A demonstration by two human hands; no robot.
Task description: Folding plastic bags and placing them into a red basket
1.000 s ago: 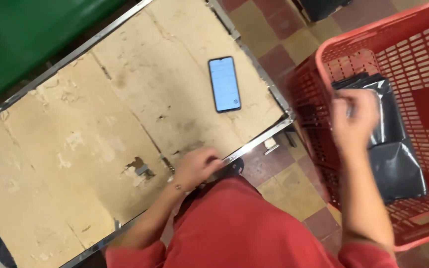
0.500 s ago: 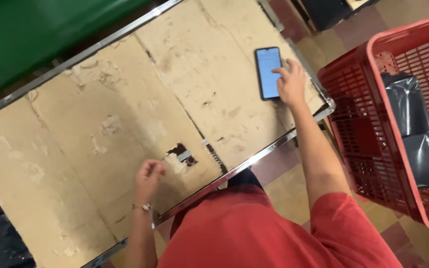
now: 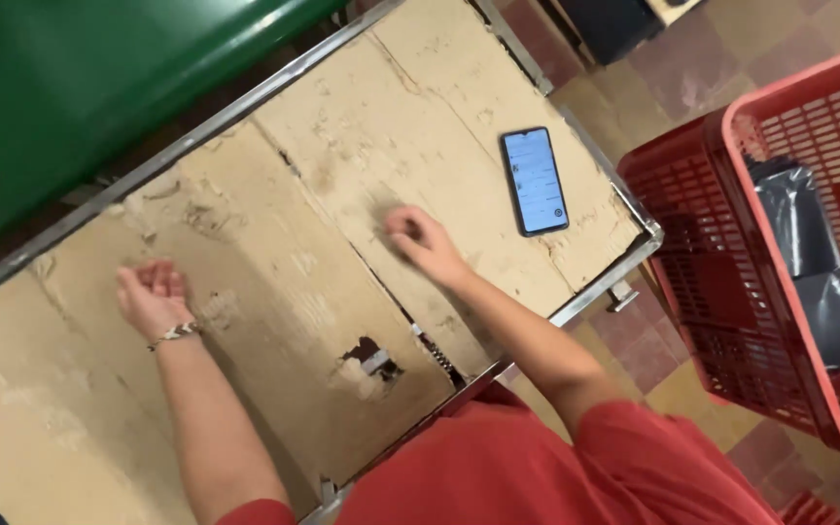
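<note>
Both hands, left (image 3: 153, 295) & right (image 3: 420, 243), loosely curled, empty on cardboard (image 3: 274, 253); basket (image 3: 780, 282) cut off.

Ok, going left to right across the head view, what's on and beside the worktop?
Left hand with a wrist bracelet → torn hole in the cardboard top → right hand → phone lying screen-up → red basket on the floor, holding grey plastic bags.
</note>
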